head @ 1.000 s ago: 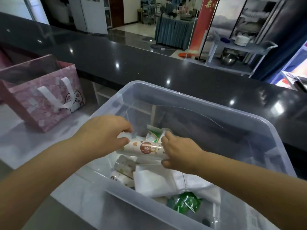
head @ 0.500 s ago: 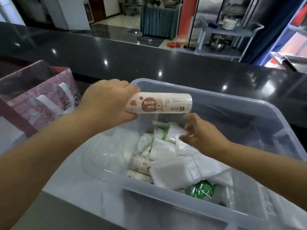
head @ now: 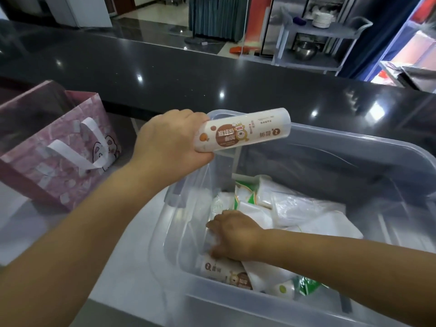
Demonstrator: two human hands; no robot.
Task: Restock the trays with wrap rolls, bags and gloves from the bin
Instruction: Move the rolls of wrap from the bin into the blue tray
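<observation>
Our left hand (head: 169,147) has its grip wrapped round one end of a wrap roll (head: 243,131), fingers over the top and thumb beneath. The roll sticks out to the right, tilted slightly up, above the far left corner of the bin (head: 354,142). A second ago both hands were low in the bin on this roll. Half a second ago the left hand had raised it alone, and now it sits a little higher and clear of the rim, so we judge the first roll picked and ready to go to a tray. Our right hand (head: 236,234), which had let go and hovered over the packets, is now down at the near left of the bin. Its fingers and thumb reach round something pale against the wall, but we cannot tell whether that grip has closed on anything yet. Just near of it lies a second roll (head: 226,273) with the same brown label. To the right, white bag packets (head: 306,208) and a green packet (head: 306,283) are heaped loosely, so a roll may have to be drawn out from under them. No tray is in view, so we must turn to find one. On the tabletop (head: 35,232) left of the bin stands a pink gift bag (head: 59,147), close beside the left arm. Beyond runs a dark counter (head: 212,74), with a grey cart (head: 318,43) far off.
</observation>
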